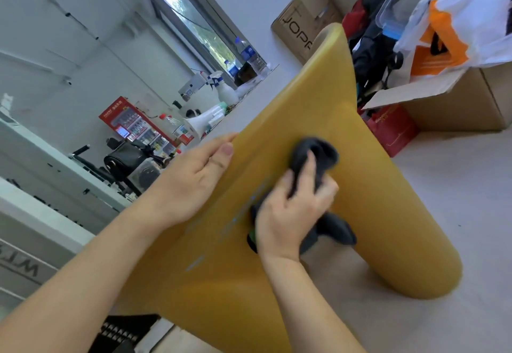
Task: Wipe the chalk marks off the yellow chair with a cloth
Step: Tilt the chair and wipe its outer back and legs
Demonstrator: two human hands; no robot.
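Observation:
The yellow chair (327,109) fills the middle of the head view, tilted, its smooth surface facing me. Faint bluish chalk marks (238,214) run down it left of my right hand, with another short streak lower down. My right hand (293,208) grips a dark grey cloth (318,153) and presses it against the chair; cloth bulges above and below the fingers. My left hand (194,175) grips the chair's left edge, thumb on the front surface, fingers hidden behind.
Cardboard boxes (465,103), a red bag (393,131), dark bags and plastic sacks crowd the floor at upper right. A window ledge (249,81) with bottles and a spray bottle lies beyond the chair. White shelving (41,186) stands at left. Pale floor (457,186) shows at right.

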